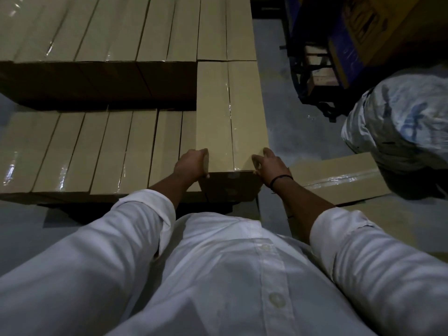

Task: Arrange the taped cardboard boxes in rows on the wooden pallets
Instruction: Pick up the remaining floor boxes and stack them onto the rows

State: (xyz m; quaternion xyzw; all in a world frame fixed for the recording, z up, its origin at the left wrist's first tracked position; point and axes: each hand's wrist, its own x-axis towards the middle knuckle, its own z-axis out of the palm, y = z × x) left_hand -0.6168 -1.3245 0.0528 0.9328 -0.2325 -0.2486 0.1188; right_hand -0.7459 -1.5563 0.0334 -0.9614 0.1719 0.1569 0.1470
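Left hand (pixel 191 163) and right hand (pixel 269 166) each close their grip on a near corner of the box (pixel 230 117), which starts a layer atop the near row (pixel 97 151); the far rows (pixel 97 27) look done and a spare box (pixel 339 178) waits.

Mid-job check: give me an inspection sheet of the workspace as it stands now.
Surface: grey floor; pallet under the boxes too dark to make out.
Job's things: held box lies atop the right end of the near row; higher stack behind.
Clutter: loose box on the floor at right.
Grips: left grip grips the held box's near left corner; right grip holds its near right corner.
Cables: nothing seen.
Surroundings: plastic-wrapped bundle and blue rack at right.
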